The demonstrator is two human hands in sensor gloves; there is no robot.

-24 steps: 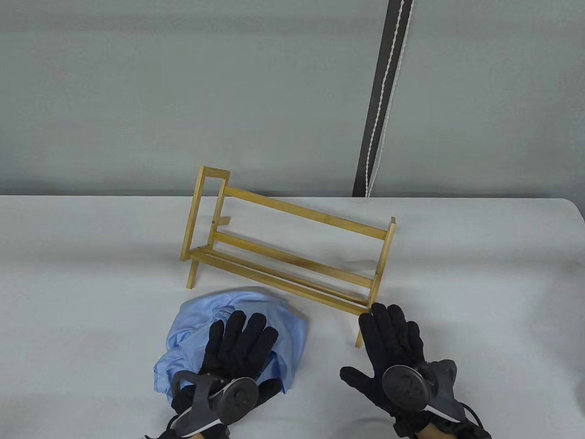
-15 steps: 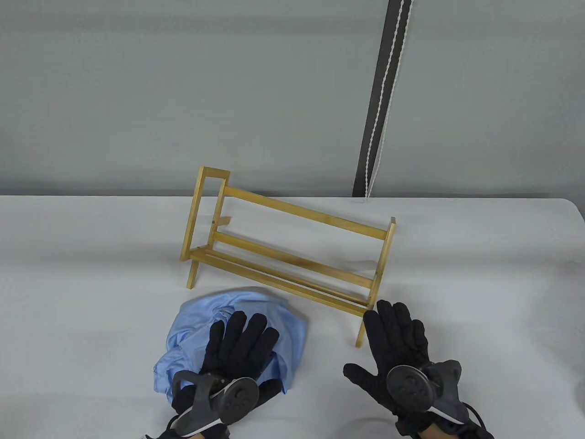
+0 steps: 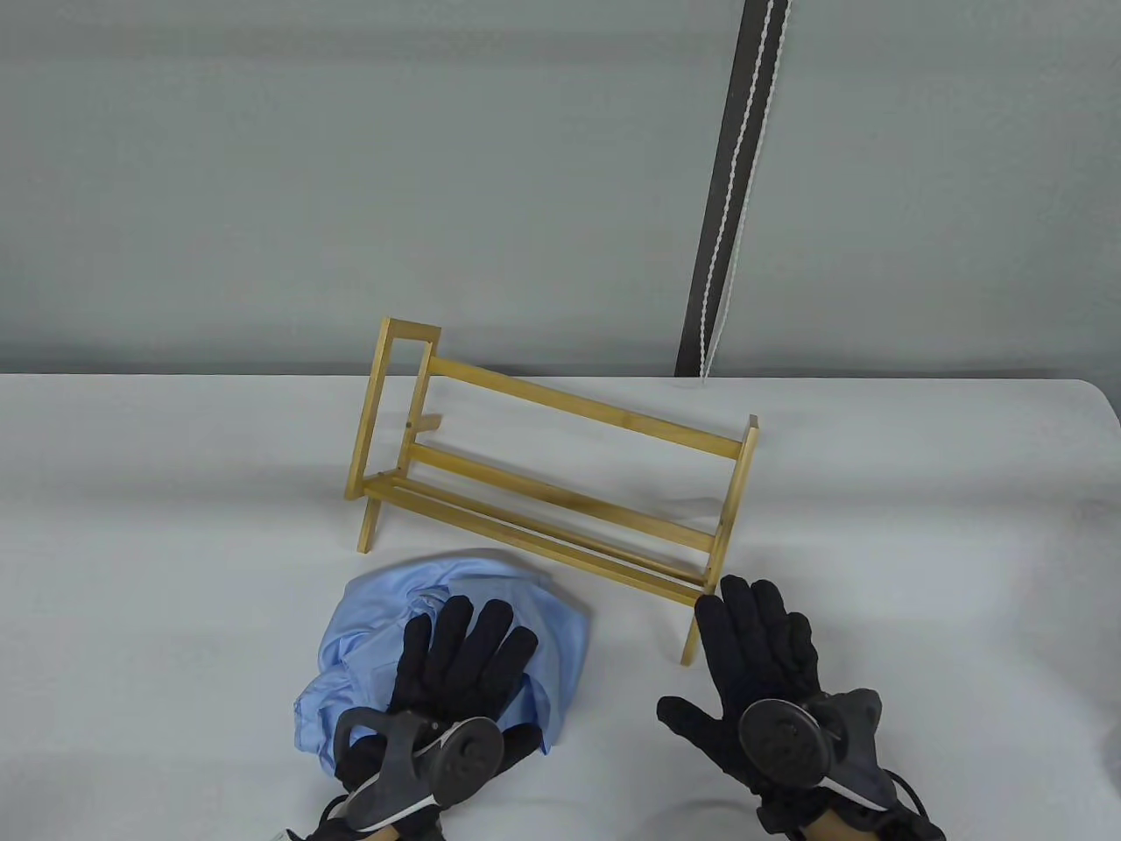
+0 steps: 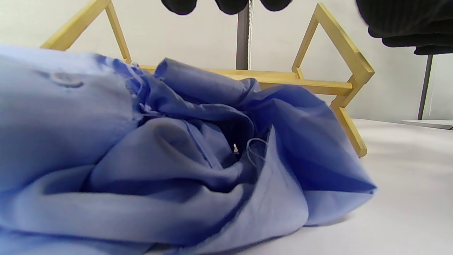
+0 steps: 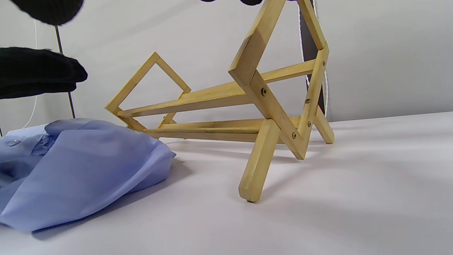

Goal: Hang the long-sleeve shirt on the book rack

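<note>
A crumpled light-blue shirt [image 3: 368, 613] lies on the table in front of the wooden book rack [image 3: 569, 412]. My left hand [image 3: 464, 648] is over the shirt with fingers spread. In the left wrist view its fingertips [image 4: 178, 5] are above the cloth [image 4: 177, 159] and apart from it. My right hand [image 3: 753, 639] is open and empty, fingers spread, just right of the rack's front right leg [image 3: 690, 644]. The right wrist view shows that leg [image 5: 256, 166], the rack's end frame [image 5: 254, 85] and the shirt [image 5: 78, 166] at left.
The table is covered with a white cloth [image 3: 920, 543]. A grey wall stands behind it, with a dark vertical strip and a white cord [image 3: 727, 193] at back right. The table's right edge curves at the far right [image 3: 1105, 412].
The right hand has shifted slightly to the right. The left hand has barely moved over the shirt. The shirt and rack have not moved.
</note>
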